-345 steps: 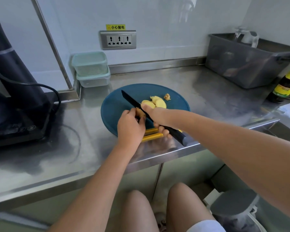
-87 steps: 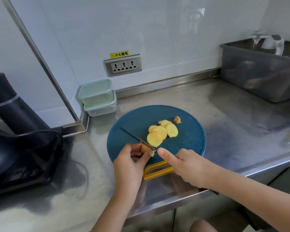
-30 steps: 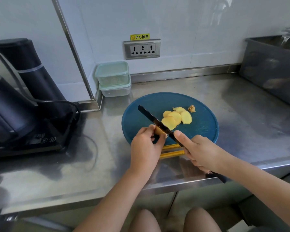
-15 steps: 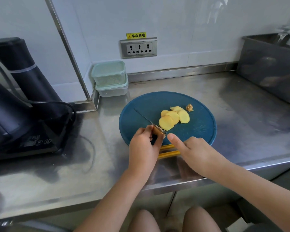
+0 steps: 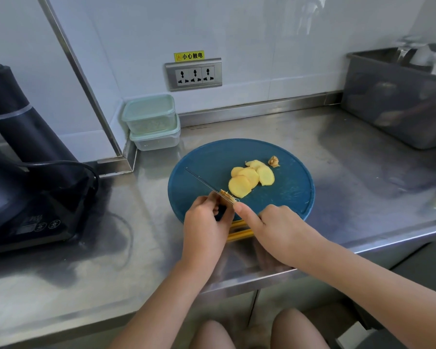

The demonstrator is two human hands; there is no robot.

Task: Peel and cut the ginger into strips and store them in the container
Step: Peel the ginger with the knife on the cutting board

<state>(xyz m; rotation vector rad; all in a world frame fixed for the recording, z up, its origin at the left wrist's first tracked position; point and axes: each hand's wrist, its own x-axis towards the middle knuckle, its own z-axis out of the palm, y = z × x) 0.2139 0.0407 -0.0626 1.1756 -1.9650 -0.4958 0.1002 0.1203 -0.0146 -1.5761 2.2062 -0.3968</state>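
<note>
On the blue cutting board (image 5: 290,195), near its front edge, the left hand (image 5: 207,227) pinches a small ginger end piece (image 5: 225,195) between curled fingers. The right hand (image 5: 280,230) grips the knife (image 5: 203,182), with the index finger stretched along its spine and the blade upright against the piece. Ginger slices (image 5: 247,178) lie just beyond. Two stacked lidded containers (image 5: 150,117) stand at the back corner of the counter (image 5: 337,152).
</note>
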